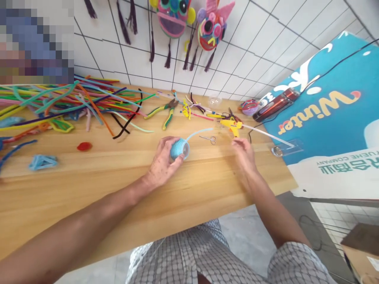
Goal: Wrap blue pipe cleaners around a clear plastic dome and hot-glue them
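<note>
White wall tiles (245, 71), glossy and ruled by dark grid lines, rise behind a smooth tabletop (201, 185) of pale-grained wood in the head view. Near its middle, the left hand (162, 163) has its fingers curled around a small rounded object (178, 149) wound in fuzzy light-blue strand, one loose end (199, 132) curving to the right. The right hand (245, 154) is blurred just below a yellow plastic glue gun (233, 125); whether its fingers grip the handle, I cannot tell. Slim metal scissors (212, 140) lie between the hands. Green-and-yellow-handled pliers (169, 111) rest beyond, beside heaped fuzzy stems (97, 96) in many colours.
</note>
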Demonstrator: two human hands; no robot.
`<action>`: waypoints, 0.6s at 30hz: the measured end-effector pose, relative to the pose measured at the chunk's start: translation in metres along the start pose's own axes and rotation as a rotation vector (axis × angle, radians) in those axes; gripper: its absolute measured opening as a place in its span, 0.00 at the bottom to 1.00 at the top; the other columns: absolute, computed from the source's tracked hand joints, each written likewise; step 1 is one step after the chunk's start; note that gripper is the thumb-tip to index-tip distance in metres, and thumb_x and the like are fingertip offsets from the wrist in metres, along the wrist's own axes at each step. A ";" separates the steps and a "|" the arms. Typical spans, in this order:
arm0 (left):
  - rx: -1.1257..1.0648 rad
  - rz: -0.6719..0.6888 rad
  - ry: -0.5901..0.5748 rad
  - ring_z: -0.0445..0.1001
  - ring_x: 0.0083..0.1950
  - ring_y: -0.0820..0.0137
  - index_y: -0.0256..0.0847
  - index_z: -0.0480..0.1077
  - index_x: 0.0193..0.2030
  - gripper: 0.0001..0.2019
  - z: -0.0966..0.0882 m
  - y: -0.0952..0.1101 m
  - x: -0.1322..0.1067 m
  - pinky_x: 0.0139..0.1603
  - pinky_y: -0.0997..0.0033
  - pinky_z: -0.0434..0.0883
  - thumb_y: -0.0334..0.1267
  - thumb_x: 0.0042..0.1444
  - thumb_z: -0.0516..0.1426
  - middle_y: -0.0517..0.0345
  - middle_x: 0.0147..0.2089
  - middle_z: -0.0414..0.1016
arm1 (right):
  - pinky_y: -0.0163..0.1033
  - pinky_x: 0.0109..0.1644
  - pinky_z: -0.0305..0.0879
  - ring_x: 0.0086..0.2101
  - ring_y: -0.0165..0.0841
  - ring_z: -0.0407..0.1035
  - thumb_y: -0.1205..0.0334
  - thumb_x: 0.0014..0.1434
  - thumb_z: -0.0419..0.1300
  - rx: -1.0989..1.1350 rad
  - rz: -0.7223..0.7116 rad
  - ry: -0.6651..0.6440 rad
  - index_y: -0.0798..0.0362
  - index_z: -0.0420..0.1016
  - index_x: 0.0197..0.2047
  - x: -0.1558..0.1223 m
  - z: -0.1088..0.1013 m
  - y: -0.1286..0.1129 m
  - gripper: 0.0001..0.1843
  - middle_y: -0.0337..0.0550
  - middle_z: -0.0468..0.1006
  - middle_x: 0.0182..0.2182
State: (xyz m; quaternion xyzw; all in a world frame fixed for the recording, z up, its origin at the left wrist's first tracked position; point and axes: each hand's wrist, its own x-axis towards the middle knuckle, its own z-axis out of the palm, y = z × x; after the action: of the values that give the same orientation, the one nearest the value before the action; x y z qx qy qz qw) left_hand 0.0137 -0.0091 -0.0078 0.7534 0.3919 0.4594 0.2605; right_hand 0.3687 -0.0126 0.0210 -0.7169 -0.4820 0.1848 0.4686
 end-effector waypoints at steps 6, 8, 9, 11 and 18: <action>-0.010 0.022 0.002 0.68 0.74 0.51 0.41 0.61 0.69 0.25 0.000 -0.002 0.002 0.74 0.38 0.70 0.43 0.69 0.59 0.38 0.71 0.66 | 0.58 0.63 0.67 0.51 0.46 0.73 0.46 0.47 0.69 -0.218 -0.029 0.122 0.48 0.71 0.47 0.062 -0.004 0.022 0.27 0.53 0.81 0.52; -0.026 0.031 -0.004 0.68 0.74 0.51 0.41 0.61 0.70 0.24 0.000 -0.002 0.002 0.75 0.39 0.69 0.43 0.71 0.58 0.37 0.71 0.66 | 0.58 0.61 0.68 0.49 0.47 0.74 0.48 0.50 0.66 -0.351 -0.041 0.089 0.49 0.70 0.46 0.073 0.006 0.021 0.23 0.55 0.83 0.49; -0.033 0.034 -0.004 0.68 0.73 0.52 0.41 0.61 0.70 0.24 0.000 -0.002 0.002 0.75 0.40 0.70 0.43 0.71 0.58 0.38 0.70 0.67 | 0.59 0.60 0.68 0.48 0.49 0.75 0.49 0.52 0.65 -0.407 -0.047 0.077 0.49 0.70 0.46 0.077 0.011 0.020 0.21 0.55 0.83 0.47; -0.038 0.035 0.004 0.68 0.73 0.53 0.41 0.62 0.71 0.23 0.000 -0.002 0.003 0.75 0.41 0.69 0.43 0.73 0.56 0.38 0.70 0.67 | 0.61 0.60 0.68 0.48 0.51 0.75 0.50 0.54 0.62 -0.458 -0.055 0.068 0.49 0.70 0.45 0.080 0.017 0.017 0.18 0.56 0.83 0.45; -0.077 -0.008 0.034 0.65 0.76 0.52 0.44 0.63 0.72 0.22 0.000 -0.003 0.002 0.77 0.40 0.66 0.44 0.76 0.53 0.39 0.72 0.65 | 0.57 0.56 0.72 0.46 0.49 0.77 0.47 0.62 0.58 -0.396 -0.210 -0.032 0.48 0.73 0.46 0.053 0.020 -0.025 0.16 0.52 0.83 0.44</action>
State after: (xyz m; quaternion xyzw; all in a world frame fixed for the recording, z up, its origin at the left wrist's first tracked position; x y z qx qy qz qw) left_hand 0.0128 -0.0063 -0.0089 0.7333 0.3812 0.4859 0.2845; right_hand 0.3661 0.0458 0.0426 -0.7378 -0.5884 0.0481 0.3275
